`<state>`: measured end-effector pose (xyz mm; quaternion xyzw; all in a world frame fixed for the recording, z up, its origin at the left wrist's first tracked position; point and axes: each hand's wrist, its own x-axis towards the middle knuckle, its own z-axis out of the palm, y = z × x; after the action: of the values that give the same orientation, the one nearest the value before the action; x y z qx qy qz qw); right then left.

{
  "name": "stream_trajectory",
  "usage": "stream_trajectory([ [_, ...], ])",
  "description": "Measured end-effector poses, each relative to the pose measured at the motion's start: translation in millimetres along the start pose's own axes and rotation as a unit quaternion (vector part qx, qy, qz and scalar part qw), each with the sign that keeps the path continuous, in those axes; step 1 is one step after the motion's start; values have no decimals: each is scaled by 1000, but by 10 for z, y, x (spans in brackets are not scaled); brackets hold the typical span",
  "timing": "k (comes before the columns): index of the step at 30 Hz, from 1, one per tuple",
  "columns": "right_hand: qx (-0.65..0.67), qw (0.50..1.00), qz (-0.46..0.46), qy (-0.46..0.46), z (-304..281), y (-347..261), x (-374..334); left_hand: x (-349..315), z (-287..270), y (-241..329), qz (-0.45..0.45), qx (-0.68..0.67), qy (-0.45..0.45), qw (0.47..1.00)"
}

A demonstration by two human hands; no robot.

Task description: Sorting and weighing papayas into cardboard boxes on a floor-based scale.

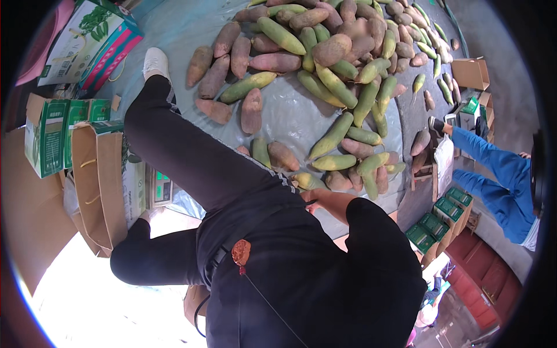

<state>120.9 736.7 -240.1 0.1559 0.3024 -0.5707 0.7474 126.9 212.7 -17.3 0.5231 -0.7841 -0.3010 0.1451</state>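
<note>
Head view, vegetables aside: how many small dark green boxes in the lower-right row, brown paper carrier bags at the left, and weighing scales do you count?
Small dark green boxes: 4
Brown paper carrier bag: 1
Weighing scale: 1
Total: 6

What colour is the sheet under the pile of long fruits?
The sheet is pale grey-blue, seen best in the head view.

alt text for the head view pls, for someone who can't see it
A person in black clothes bends over a heap of long green and reddish radishes on a grey sheet, right forearm reaching toward them; neither hand shows clearly. Green cartons and a paper bag stand at left; another person in blue sits at right.
</note>
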Motion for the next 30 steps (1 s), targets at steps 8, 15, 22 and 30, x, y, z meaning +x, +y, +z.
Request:
stream_trajectory([
  [8, -169, 984, 53, -3, -192, -735, -5, -245, -435, -462, -71, -55, 55, 994],
  [15, -255, 965, 60, 26, -225, -873, -40, -216, -545, -714, -94, -90, 30, 991],
  [22, -330, 940, 67, 55, -222, -944, -122, -195, -637, -933, -113, -119, -4, 986],
  [30, -403, 910, 73, 69, -184, -1004, -50, -127, -857, -1078, -130, -132, -36, 982],
])
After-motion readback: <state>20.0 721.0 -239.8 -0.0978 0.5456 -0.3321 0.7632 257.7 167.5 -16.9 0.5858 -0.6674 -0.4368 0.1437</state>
